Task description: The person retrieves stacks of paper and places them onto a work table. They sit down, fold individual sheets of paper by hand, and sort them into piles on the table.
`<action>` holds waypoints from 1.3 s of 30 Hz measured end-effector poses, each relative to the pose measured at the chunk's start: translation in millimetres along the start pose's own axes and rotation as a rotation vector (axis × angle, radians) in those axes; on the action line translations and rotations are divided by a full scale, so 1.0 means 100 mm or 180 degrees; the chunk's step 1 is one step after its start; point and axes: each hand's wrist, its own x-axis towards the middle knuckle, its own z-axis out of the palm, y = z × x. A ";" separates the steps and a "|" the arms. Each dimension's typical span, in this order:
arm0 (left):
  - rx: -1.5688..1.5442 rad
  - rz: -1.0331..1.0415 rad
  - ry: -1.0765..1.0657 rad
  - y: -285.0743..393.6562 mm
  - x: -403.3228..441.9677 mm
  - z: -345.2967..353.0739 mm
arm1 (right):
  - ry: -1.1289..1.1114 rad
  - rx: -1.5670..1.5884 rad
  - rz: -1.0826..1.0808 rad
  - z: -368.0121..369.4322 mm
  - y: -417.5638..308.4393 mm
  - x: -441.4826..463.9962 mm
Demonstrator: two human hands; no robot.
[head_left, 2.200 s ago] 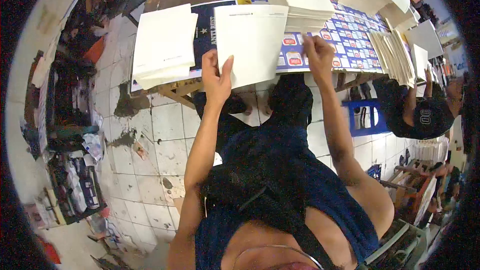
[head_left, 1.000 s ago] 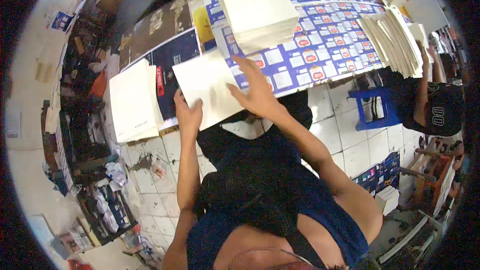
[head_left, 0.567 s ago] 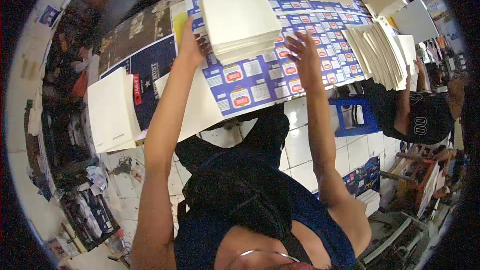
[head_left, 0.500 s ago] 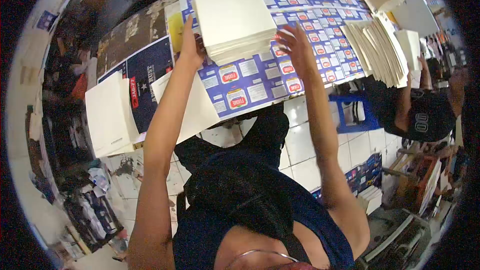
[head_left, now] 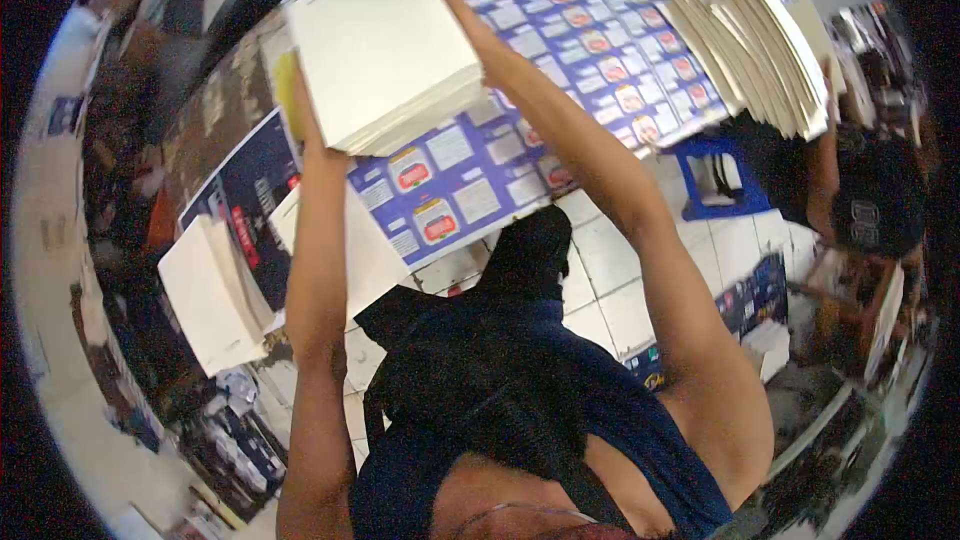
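A tall stack of cream paper sheets (head_left: 385, 40) rests on the table, over blue printed sheets (head_left: 475, 165) with red labels. My left hand (head_left: 309, 120) is pressed along the stack's left side, its fingers blurred and partly hidden. On the opposite side, my right hand (head_left: 456, 8) lies against the right edge, its fingertips out of sight behind the paper. The stack sits between both hands. Near my left forearm are a loose cream sheet (head_left: 370, 250) and a smaller pile of cream sheets (head_left: 210, 295).
Fanned bundles of cream sheets (head_left: 750, 55) stand at the table's right end. A blue plastic stool (head_left: 712, 180) is below that end. Another person in a dark shirt (head_left: 880, 200) is at the far right. A dark printed sheet (head_left: 245, 180) covers the table's left part.
My right hand, previously apart from the stack with fingers spread, has come in against its right edge. My left hand has closed in along the left side. The view has shifted.
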 end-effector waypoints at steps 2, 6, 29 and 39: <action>0.0123 0.0094 -0.0003 -0.05 -0.02 -0.16 | 0.0104 -0.0405 -0.0295 -0.30 0.03 -0.33; 0.0243 0.0541 -0.0198 -0.10 -0.04 -0.20 | 0.0407 -0.0615 -0.0506 -0.94 -0.05 -1.47; 0.0299 0.0842 -0.0982 1.65 0.24 -0.48 | -0.0595 -0.0182 -0.1183 1.66 -1.00 -0.49; 0.0889 0.1384 -0.0395 3.55 0.00 -2.44 | -0.3341 0.2014 0.0403 4.51 -0.49 0.58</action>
